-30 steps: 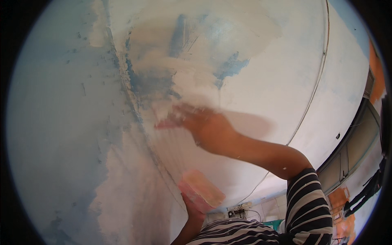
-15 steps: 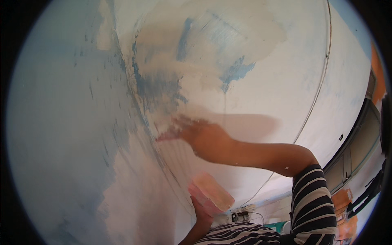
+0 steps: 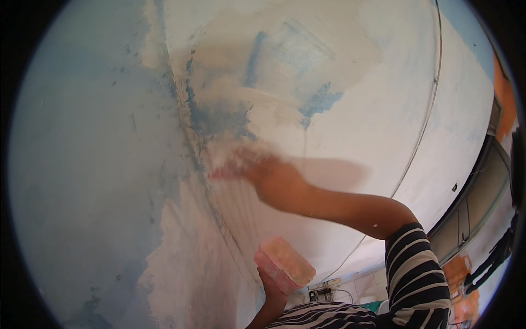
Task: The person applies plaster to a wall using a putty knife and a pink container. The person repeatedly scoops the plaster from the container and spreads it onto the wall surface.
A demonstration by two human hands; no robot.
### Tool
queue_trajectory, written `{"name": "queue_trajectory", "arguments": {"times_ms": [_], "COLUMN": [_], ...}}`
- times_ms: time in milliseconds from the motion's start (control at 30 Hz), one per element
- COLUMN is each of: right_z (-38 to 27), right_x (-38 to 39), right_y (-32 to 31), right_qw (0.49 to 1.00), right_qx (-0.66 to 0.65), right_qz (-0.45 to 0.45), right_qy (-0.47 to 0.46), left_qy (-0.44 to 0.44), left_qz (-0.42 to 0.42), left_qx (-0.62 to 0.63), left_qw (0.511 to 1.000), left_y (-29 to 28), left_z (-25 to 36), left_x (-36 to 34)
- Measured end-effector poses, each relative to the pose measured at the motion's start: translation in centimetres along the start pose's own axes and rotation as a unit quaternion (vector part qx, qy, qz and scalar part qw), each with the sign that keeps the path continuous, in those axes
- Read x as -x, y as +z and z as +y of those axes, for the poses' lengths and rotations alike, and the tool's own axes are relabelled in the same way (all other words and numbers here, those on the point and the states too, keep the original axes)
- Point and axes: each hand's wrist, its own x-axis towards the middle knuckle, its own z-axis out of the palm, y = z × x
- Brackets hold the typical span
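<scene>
My right hand (image 3: 263,172) is raised against the wall (image 3: 350,137), its fingers smeared by motion near the corner seam (image 3: 205,183). Whether anything is in those fingers does not show. Low in front of my body, my left hand (image 3: 274,290) grips a pink rectangular block (image 3: 286,264) with a peach-coloured top face; its exact kind is unclear. Pale filler-like coating covers much of the wall, with blue patches (image 3: 323,101) of old paint showing above my right hand.
A bluish wall (image 3: 82,164) meets the pale one along the rough corner seam. A thin cable (image 3: 424,131) runs down the wall on the right. Farther right stand a greyish door (image 3: 466,214) and a dark, leg-like shape (image 3: 496,249). A small dark fitting (image 3: 323,293) sits low down.
My right hand stays by the corner seam, blurred in both frames, with its forearm shifted slightly. The left hand keeps the pink block at nearly the same spot. The whole view has tilted a little.
</scene>
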Motion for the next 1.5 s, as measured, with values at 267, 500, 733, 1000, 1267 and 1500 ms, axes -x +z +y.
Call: {"name": "queue_trajectory", "arguments": {"times_ms": [267,500,733,1000,1267,1500], "right_z": [7.2,-1.4,7.0,-0.8,7.6,1.3], "right_x": [-4.4,0.7,-3.5,2.5,0.1,10.0], "right_y": [-6.0,1.3,-7.5,-0.7,-9.2,2.3], "right_qw": [0.927,0.994,0.928,1.000,0.929,0.993], "right_qx": [0.240,-0.098,0.166,-0.007,0.147,0.055], "right_qz": [0.253,0.030,0.310,-0.014,0.310,0.108], "right_qy": [0.137,0.040,0.123,0.006,0.140,-0.006], "left_qy": [-0.052,-0.015,-0.057,-0.052,-0.064,-0.053], "left_qz": [-0.054,-0.040,-0.015,-0.007,-0.008,0.040], "left_qx": [0.149,0.046,0.124,0.123,0.138,0.088], "left_qw": [0.986,0.998,0.990,0.991,0.988,0.994], "left_y": [-1.7,-3.0,-2.7,-2.5,-2.7,-1.9], "left_z": [-2.1,-2.1,-3.1,-1.7,-2.7,-1.7], "left_x": [-1.6,-0.7,-1.2,-1.4,-1.6,-0.6]}}
